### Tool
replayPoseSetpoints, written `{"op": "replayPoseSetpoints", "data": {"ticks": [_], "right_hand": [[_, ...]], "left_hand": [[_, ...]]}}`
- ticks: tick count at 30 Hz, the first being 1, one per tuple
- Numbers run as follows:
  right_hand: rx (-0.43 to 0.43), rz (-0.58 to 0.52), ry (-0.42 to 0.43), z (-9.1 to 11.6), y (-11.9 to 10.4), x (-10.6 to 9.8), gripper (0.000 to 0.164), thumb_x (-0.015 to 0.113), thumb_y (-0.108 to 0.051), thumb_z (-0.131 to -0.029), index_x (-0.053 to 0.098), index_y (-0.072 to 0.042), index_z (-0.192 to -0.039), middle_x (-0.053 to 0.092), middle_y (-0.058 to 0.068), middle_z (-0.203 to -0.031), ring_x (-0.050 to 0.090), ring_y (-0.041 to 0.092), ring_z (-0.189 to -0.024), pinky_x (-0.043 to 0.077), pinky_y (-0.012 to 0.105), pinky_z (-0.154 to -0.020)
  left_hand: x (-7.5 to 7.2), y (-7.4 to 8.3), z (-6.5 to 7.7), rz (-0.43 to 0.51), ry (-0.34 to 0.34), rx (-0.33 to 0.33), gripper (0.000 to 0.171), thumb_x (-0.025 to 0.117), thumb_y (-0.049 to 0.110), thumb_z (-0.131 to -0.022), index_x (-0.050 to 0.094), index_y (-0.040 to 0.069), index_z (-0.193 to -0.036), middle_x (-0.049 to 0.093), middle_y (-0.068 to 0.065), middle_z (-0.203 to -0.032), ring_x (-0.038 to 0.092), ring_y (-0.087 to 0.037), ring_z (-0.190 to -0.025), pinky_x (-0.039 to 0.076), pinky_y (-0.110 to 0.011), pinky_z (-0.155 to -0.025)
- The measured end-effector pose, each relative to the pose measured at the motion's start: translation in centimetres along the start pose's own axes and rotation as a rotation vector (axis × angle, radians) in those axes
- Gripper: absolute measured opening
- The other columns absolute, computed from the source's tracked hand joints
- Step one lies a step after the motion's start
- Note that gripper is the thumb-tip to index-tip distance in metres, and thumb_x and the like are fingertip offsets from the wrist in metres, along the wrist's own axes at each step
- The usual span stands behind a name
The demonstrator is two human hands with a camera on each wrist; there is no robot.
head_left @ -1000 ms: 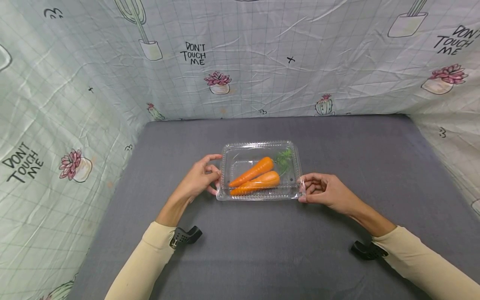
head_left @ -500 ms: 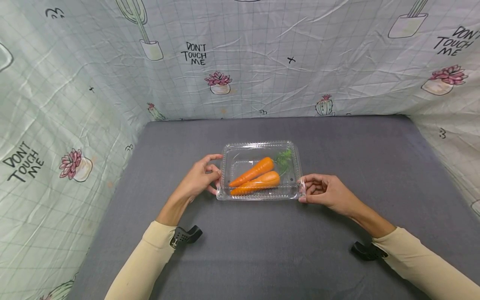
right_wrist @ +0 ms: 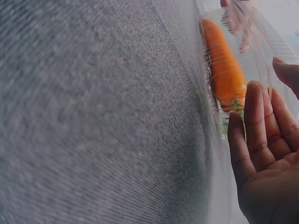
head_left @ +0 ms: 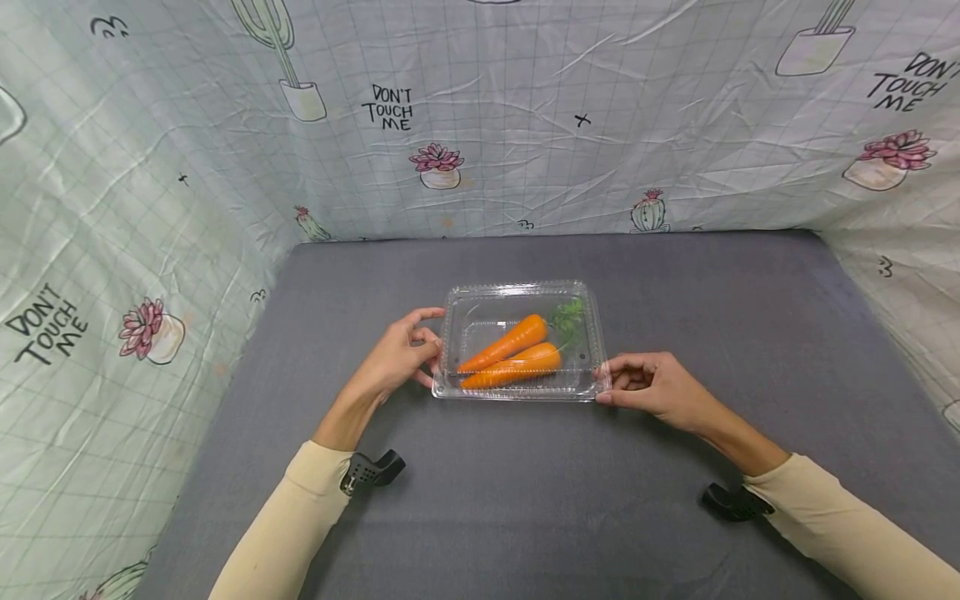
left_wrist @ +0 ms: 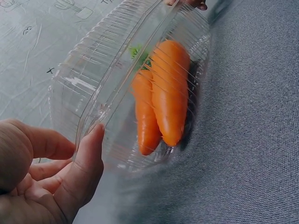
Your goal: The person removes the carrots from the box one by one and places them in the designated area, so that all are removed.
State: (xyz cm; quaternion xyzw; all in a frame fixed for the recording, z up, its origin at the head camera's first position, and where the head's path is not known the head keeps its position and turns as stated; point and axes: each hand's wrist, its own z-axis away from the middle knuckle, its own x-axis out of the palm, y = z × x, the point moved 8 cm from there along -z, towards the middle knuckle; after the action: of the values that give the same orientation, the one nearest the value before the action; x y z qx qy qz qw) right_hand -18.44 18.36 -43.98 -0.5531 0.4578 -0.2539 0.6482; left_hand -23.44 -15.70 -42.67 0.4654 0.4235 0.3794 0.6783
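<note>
Two orange carrots (head_left: 513,367) with green leafy tops (head_left: 567,317) lie side by side in a clear plastic clamshell container (head_left: 517,393), seen through its lid. The lid lies over the base; whether its rim is fully snapped cannot be told. At the container's left side, my left hand (head_left: 397,354) pinches the rim between thumb and finger, plain in the left wrist view. My right hand (head_left: 656,383) holds the front right corner, thumb at the front and fingers at the side. In the right wrist view, the fingertips (right_wrist: 253,88) are at the container's edge.
A dark grey cloth-covered table (head_left: 510,517) lies under the container. Printed fabric (head_left: 510,108) with cacti and lettering rises behind it and at both sides. Black wrist mounts (head_left: 375,469) sit on both sleeves.
The container's front right corner and my right hand have shifted very slightly. My left hand keeps its place at the left rim, and the carrots stay inside.
</note>
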Motion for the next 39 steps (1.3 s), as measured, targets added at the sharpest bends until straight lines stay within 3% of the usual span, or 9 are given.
{"op": "replayPoseSetpoints", "data": {"ticks": [8, 19, 22, 27, 30, 34, 39], "right_hand": [[0.009, 0.014, -0.035, -0.1, -0.1, -0.1, 0.029, 0.079, -0.006, -0.088, 0.071, 0.002, -0.115, 0.073, 0.012, -0.089, 0.066, 0.012, -0.071, 0.055, 0.025, -0.055], [0.024, 0.083, -0.019, -0.2, -0.6, -1.0, 0.034, 0.082, -0.011, -0.087, 0.066, -0.003, -0.116, 0.069, 0.011, -0.093, 0.067, 0.018, -0.075, 0.056, 0.026, -0.058], [-0.009, 0.12, -0.014, -0.3, -0.9, -1.3, 0.046, 0.084, -0.012, -0.084, 0.06, -0.003, -0.123, 0.066, 0.011, -0.099, 0.067, 0.018, -0.076, 0.059, 0.027, -0.064], [-0.055, 0.21, -0.021, -0.5, -1.2, -1.5, 0.081, 0.087, -0.016, -0.081, 0.045, -0.008, -0.149, 0.059, 0.006, -0.113, 0.068, 0.017, -0.081, 0.062, 0.031, -0.077], [-0.105, 0.283, -0.032, -0.5, -1.6, -1.5, 0.094, 0.089, -0.02, -0.079, 0.036, -0.01, -0.157, 0.056, 0.004, -0.119, 0.068, 0.018, -0.085, 0.062, 0.035, -0.081], [-0.177, 0.354, -0.047, -0.6, -2.3, -1.4, 0.094, 0.09, -0.022, -0.078, 0.039, -0.008, -0.156, 0.054, 0.002, -0.121, 0.067, 0.02, -0.088, 0.063, 0.04, -0.08], [-0.234, 0.442, -0.055, -0.6, -3.0, -1.5, 0.089, 0.091, -0.023, -0.077, 0.045, -0.005, -0.152, 0.054, 0.001, -0.123, 0.066, 0.018, -0.088, 0.062, 0.037, -0.076]], "left_hand": [[0.0, 0.0, 0.1, -0.005, -0.001, -0.003, 0.053, 0.056, 0.001, -0.1, 0.044, 0.015, -0.15, 0.059, -0.014, -0.087, 0.062, -0.024, -0.064, 0.062, -0.058, -0.06], [0.1, 0.2, 0.0, 0.003, -0.007, 0.004, 0.053, 0.058, 0.003, -0.101, 0.043, 0.015, -0.15, 0.059, -0.014, -0.087, 0.063, -0.024, -0.065, 0.061, -0.062, -0.063], [0.2, 0.2, 0.0, 0.007, -0.009, 0.005, 0.053, 0.058, 0.003, -0.101, 0.043, 0.015, -0.15, 0.058, -0.014, -0.086, 0.063, -0.024, -0.065, 0.06, -0.062, -0.062], [0.2, 0.2, 0.1, 0.006, -0.008, 0.007, 0.052, 0.059, 0.003, -0.101, 0.043, 0.015, -0.149, 0.058, -0.013, -0.086, 0.062, -0.024, -0.065, 0.06, -0.062, -0.062], [0.3, 0.1, 0.1, 0.009, -0.012, 0.006, 0.052, 0.059, 0.004, -0.101, 0.043, 0.015, -0.15, 0.058, -0.013, -0.085, 0.062, -0.024, -0.065, 0.061, -0.061, -0.06], [0.4, -0.1, 0.2, 0.019, -0.015, 0.002, 0.052, 0.06, 0.005, -0.101, 0.042, 0.016, -0.149, 0.058, -0.013, -0.085, 0.062, -0.024, -0.065, 0.062, -0.059, -0.059], [0.4, -0.1, 0.2, 0.034, -0.015, 0.0, 0.056, 0.06, 0.005, -0.101, 0.041, 0.02, -0.151, 0.058, -0.014, -0.089, 0.064, -0.026, -0.068, 0.062, -0.06, -0.06]]}}
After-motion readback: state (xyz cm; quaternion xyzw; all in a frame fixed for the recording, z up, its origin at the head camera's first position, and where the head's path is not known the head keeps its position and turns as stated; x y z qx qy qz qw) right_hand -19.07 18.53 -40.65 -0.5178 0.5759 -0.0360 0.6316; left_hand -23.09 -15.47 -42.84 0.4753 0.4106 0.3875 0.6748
